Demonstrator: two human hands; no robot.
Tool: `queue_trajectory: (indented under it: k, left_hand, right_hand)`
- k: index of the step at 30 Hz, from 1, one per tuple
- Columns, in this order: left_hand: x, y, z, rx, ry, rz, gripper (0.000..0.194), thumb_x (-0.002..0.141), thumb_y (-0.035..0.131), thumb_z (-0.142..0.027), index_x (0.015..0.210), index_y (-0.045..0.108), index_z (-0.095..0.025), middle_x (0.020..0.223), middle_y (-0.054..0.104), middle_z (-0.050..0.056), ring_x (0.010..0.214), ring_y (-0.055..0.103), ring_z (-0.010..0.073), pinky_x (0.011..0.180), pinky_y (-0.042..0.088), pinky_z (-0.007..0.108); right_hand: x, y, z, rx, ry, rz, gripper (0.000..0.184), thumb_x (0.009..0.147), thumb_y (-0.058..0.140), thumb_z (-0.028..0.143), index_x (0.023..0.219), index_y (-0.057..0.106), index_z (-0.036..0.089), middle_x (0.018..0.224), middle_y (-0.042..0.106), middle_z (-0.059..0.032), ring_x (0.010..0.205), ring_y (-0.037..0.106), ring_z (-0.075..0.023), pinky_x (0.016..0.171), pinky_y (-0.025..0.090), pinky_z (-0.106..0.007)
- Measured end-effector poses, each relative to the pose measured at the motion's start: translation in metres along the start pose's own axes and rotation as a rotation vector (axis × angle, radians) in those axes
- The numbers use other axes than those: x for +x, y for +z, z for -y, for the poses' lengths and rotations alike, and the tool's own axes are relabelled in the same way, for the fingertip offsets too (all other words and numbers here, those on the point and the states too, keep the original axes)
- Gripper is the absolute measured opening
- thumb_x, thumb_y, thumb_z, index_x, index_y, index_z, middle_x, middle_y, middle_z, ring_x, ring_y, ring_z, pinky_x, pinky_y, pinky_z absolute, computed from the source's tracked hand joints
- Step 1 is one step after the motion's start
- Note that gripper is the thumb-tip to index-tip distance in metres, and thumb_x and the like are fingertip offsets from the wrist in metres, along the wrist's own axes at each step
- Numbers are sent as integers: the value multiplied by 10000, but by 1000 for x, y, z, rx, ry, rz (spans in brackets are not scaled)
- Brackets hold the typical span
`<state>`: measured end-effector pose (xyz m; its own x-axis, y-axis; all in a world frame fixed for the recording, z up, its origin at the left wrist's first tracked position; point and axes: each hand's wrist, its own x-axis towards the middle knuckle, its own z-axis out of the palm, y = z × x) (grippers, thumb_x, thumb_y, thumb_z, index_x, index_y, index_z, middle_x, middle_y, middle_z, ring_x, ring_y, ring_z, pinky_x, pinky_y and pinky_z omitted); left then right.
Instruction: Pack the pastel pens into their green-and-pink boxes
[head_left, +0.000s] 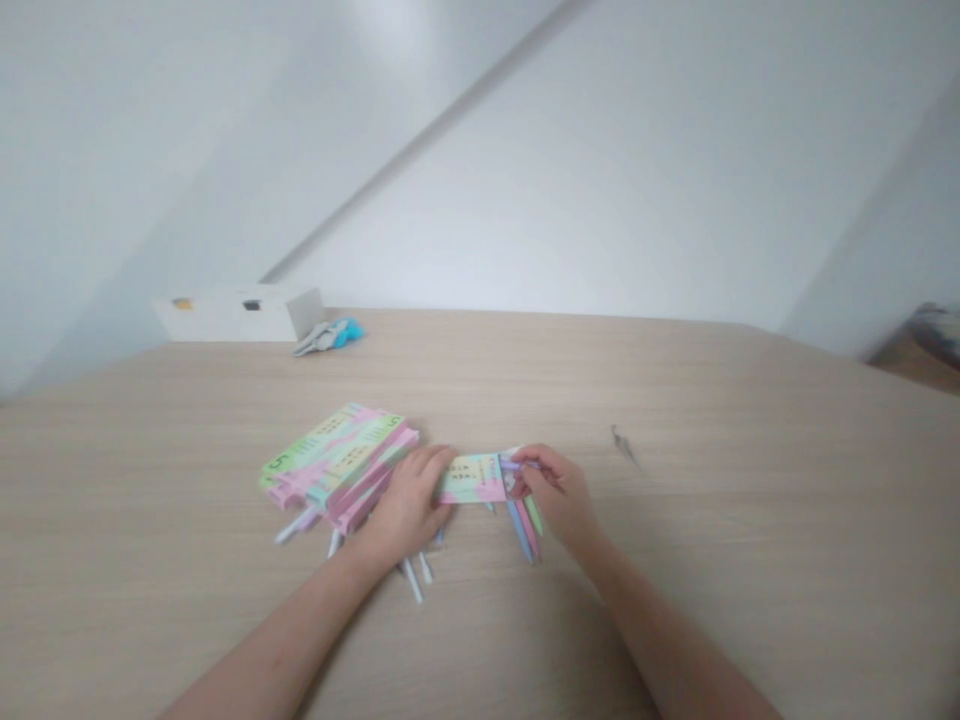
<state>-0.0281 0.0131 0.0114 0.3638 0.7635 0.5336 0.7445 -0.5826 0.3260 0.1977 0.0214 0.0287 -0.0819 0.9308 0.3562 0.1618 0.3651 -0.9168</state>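
My left hand (pixel 411 500) is closed around one end of a small pastel box (pixel 472 478) printed in pink, green and yellow. At the box's right end, my right hand (pixel 555 490) pinches a thin purple pen (pixel 516 465), whose far end meets the opening; how deep it sits I cannot tell. Below the box lie a blue pen (pixel 519 532), a pink one and a green pen (pixel 534 515), side by side. A pile of similar pastel boxes (pixel 341 460) is left of my left hand. White pen ends (pixel 412 580) stick out under my left wrist.
A white box (pixel 225 318) stands at the back left, with a grey and blue crumpled item (pixel 330 336) beside it. A small dark, thin object (pixel 624 445) lies right of my right hand. The pale wooden table (pixel 750 560) ends at a white wall.
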Motion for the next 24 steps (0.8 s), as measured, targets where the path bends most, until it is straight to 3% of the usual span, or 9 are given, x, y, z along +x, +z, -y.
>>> queue_trajectory:
  k: [7, 14, 20, 24]
  left_hand:
    - [0, -1, 1, -7, 2, 9, 607, 695, 553, -115, 1277, 400, -197, 1287, 496, 116, 1216, 439, 276, 1037, 361, 470]
    - [0, -1, 1, -3, 12, 22, 614, 703, 553, -121, 1289, 388, -206, 1301, 484, 114, 1224, 431, 279, 1042, 352, 480]
    - [-1, 1, 2, 17, 11, 28, 612, 703, 557, -128, 1288, 389, -194, 1306, 474, 113, 1232, 418, 272, 1059, 340, 460]
    - [-1, 0, 1, 24, 2, 30, 601, 706, 553, -123, 1281, 390, -189, 1297, 475, 114, 1224, 418, 268, 1056, 344, 453]
  right_hand:
    - [0, 1, 3, -22, -34, 3, 206, 778, 511, 232, 911, 666, 207, 636, 650, 8, 547, 625, -143, 518, 504, -243]
    - [3, 4, -4, 63, -9, -29, 174, 810, 572, 324, 912, 475, 222, 634, 624, 43, 521, 619, -135, 487, 496, -232]
    - [4, 6, -5, 41, 11, -22, 196, 768, 620, 334, 908, 580, 202, 693, 656, 3, 547, 629, -136, 492, 519, -237]
    - [3, 3, -4, 72, 31, 20, 192, 807, 550, 310, 948, 611, 194, 721, 669, -8, 574, 630, -136, 520, 524, -247]
